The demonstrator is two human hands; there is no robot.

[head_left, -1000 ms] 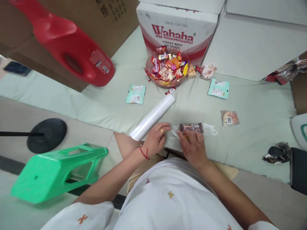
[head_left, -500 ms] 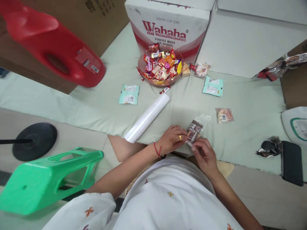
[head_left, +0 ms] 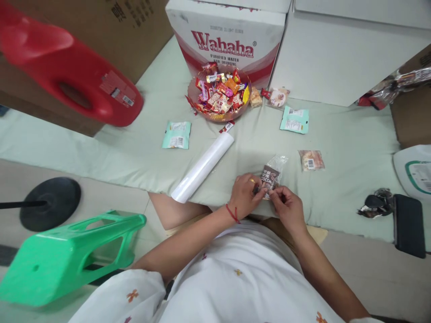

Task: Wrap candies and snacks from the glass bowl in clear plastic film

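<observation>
Left hand (head_left: 245, 194), right hand (head_left: 288, 208) both pinched near end of packet (head_left: 270, 173). Roll (head_left: 202, 168) lay left of packet; bowl (head_left: 220, 117) stood beyond, leftward; phone (head_left: 409, 225) well right.

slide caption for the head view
Left hand and right hand hold a cocoa packet beside a white roll, candy bowl beyond.

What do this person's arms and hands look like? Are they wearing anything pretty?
The left hand wears a gold-coloured ring, with a thin red bracelet at its wrist. The right hand shows no ring or bracelet. The left sleeve is white, with a small orange flower-like mark.
</observation>
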